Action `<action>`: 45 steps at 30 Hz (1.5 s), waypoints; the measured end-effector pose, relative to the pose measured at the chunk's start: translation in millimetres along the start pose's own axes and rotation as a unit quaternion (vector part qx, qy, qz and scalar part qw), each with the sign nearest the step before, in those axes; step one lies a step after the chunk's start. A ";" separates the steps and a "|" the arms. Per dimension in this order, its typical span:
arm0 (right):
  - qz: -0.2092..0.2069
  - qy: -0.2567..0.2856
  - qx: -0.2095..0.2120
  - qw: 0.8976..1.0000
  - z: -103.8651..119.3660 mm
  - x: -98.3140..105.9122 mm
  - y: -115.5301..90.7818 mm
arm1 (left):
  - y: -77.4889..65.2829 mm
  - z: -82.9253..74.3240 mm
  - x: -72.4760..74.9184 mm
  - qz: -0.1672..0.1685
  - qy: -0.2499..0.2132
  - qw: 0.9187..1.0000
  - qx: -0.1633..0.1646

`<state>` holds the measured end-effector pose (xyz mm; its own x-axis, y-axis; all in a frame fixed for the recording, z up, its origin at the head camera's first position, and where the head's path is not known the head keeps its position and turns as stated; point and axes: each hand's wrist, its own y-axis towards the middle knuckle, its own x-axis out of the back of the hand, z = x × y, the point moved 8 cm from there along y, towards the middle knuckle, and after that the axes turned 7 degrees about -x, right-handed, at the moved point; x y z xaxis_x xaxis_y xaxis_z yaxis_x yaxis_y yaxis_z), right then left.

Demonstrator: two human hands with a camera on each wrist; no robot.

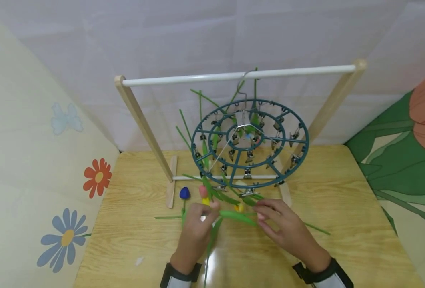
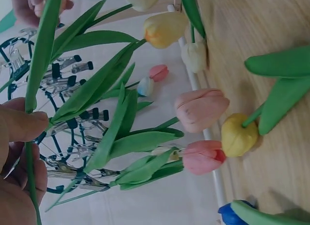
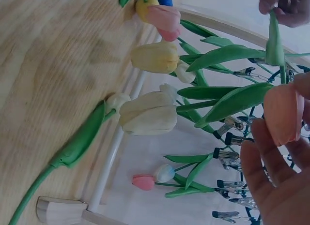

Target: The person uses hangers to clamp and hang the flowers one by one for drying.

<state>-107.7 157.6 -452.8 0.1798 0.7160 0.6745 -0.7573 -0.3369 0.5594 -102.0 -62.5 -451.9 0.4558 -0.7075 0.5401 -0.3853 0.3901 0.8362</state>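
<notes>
My left hand (image 1: 195,230) pinches the green stem of an artificial peach-pink tulip (image 3: 284,113) between thumb and finger. At its flower end, the fingers of my right hand (image 3: 273,172) are curled round the bloom. The stem's long leaf (image 1: 237,217) spans the gap between both hands in the head view. Just beyond them hangs a round teal clip hanger (image 1: 236,160) with metal clips, several of which hold tulips upside down. Among these are a white tulip (image 3: 149,113), a pale yellow tulip (image 3: 154,57) and a pink tulip (image 2: 202,157).
A wooden stand with a white rod (image 1: 183,79) carries the hanger. On the wooden table (image 1: 126,240) lie a blue tulip (image 1: 185,193), a yellow tulip (image 2: 240,134) and a white tulip (image 3: 117,103). A light cloth stands behind.
</notes>
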 end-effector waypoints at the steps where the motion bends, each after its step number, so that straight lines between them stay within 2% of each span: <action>1: 0.002 -0.024 0.002 1.000 0.8 -1.5 0.6 | 2.6 -0.9 -0.1 -0.001 0.003 1.000 -0.004; 5: 0.021 -0.086 -0.013 0.996 -0.4 -9.2 1.7 | 11.9 -4.8 -2.1 0.002 0.019 1.000 -0.019; 10: 0.022 -0.102 -0.026 0.994 -1.3 -13.0 2.1 | 20.5 -8.1 -2.3 0.000 0.044 0.999 -0.016; 13: 0.011 -0.090 -0.039 0.995 -2.9 -11.1 2.4 | 24.4 -11.8 2.9 -0.028 0.086 0.996 -0.025; 17: -0.003 -0.040 -0.057 0.998 -5.0 -6.1 2.2 | 23.4 -22.1 14.6 -0.088 0.126 0.986 -0.063; 19: -0.005 -0.012 -0.063 0.998 -5.6 -4.1 2.0 | 20.5 -22.7 16.4 -0.105 0.092 0.988 -0.063; 20: -0.004 0.003 -0.064 0.998 -5.8 -3.8 1.8 | 18.3 -20.3 14.1 -0.095 0.054 0.993 -0.047; 21: -0.001 0.018 -0.066 0.998 -6.1 -3.9 1.7 | 15.7 -16.3 9.8 -0.080 0.006 0.996 -0.022; 22: 0.002 0.033 -0.067 0.997 -6.2 -4.3 1.7 | 12.6 -11.0 3.5 -0.065 -0.045 0.997 0.011; 23: 0.006 0.046 -0.069 0.997 -6.3 -5.1 1.9 | 9.1 -5.6 -4.0 -0.050 -0.097 0.993 0.047; 25: 0.018 0.071 -0.074 0.995 -6.7 -8.3 1.9 | 1.7 2.4 -19.5 -0.025 -0.196 0.973 0.118; 27: 0.025 0.084 -0.079 0.993 -6.8 -11.6 1.9 | -3.3 4.1 -32.4 -0.016 -0.257 0.952 0.166; 31: 0.032 0.081 -0.087 0.992 -6.7 -18.4 2.1 | -5.8 -2.3 -46.8 -0.024 -0.313 0.922 0.228; 33: 0.035 0.085 -0.089 0.992 -6.5 -21.3 2.2 | -8.6 -5.3 -54.0 -0.026 -0.340 0.900 0.273; 35: 0.043 0.094 -0.093 0.990 -6.6 -24.6 2.2 | -13.3 -6.8 -60.6 -0.027 -0.367 0.870 0.329; 37: 0.050 0.105 -0.096 0.989 -6.8 -27.4 1.9 | -18.4 -8.0 -67.2 -0.028 -0.395 0.835 0.382; 38: 0.052 0.108 -0.097 0.988 -6.9 -28.2 1.5 | -20.1 -8.9 -69.5 -0.028 -0.405 0.821 0.400; 40: 0.055 0.104 -0.093 0.989 -6.7 -29.2 0.7 | -21.5 -10.2 -71.1 -0.032 -0.411 0.809 0.419; 42: 0.050 0.086 -0.086 0.991 -6.3 -27.5 0.1 | -20.5 -11.2 -70.7 -0.039 -0.413 0.809 0.417; 45: 0.019 0.051 -0.087 0.995 -8.1 -17.3 0.3 | -15.5 -12.0 -66.9 -0.056 -0.414 0.826 0.379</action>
<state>-116.1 150.0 -468.2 0.0913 0.7656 0.6369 -0.8614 -0.2602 0.4362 -116.9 -14.2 -499.9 -0.0607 -0.9969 -0.0493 -0.9128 0.0354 0.4068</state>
